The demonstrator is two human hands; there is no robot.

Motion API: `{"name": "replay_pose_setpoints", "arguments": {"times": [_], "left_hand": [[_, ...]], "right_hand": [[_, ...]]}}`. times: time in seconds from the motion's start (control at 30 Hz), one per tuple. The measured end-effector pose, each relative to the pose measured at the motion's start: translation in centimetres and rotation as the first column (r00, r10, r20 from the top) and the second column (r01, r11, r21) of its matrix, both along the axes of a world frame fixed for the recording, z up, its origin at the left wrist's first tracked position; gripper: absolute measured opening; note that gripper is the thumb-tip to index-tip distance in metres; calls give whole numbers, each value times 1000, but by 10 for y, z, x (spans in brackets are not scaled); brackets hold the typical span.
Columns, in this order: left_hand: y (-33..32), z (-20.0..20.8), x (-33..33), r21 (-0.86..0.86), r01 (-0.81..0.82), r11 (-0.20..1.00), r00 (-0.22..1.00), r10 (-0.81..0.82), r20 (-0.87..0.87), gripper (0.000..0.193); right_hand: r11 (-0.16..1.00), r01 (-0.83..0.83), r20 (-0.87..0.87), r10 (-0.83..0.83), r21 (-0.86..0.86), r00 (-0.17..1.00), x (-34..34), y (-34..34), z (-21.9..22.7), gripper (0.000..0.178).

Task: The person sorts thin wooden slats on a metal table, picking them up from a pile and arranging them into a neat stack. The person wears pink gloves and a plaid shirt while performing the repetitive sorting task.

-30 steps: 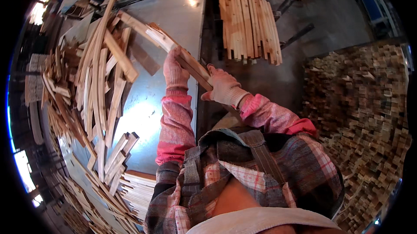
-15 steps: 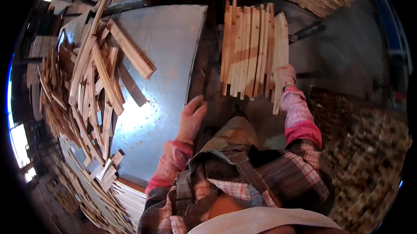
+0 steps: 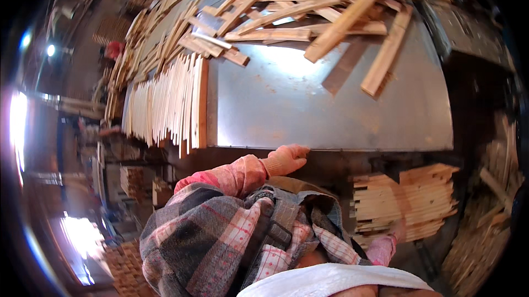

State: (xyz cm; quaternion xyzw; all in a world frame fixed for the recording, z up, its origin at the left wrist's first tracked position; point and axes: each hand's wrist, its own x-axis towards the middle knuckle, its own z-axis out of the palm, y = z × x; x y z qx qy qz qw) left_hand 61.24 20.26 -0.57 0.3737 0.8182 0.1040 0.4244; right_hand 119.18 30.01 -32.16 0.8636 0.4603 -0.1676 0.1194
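Observation:
My left hand, in a pale knit-cuffed glove, is at the near edge of a metal-topped table. Its fingers are loosely extended with nothing in them. Low on the right, my right hand is at the near side of a stack of wooden strips. Blur hides its fingers, so I cannot tell whether it grips a strip. Jumbled wooden strips lie across the far part of the table. To the left of the bare metal, a row of thin strips is lined up side by side.
More loose strips spread along the table's far left. A heap of wood pieces lies at the far right. Stacked wood stands at the lower left, and a dark bench-like box adjoins the table's right end.
My view has swung left, so the table now lies ahead and the strip stack sits at lower right. The lined-up row has come into fuller view. My right hand remains beside the stack.

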Motion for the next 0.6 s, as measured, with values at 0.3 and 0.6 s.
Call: {"name": "replay_pose_setpoints", "arguments": {"times": [0.3, 0.6], "left_hand": [[-98, -15, -199, 190, -307, 932, 752, 360, -552, 61], [-169, -14, -396, 140, -360, 923, 577, 338, -744, 84]], "right_hand": [[624, -330, -140, 583, 709, 800, -236, 229, 289, 60], [268, -643, -434, 894, 718, -112, -804, 111, 322, 51]]}}
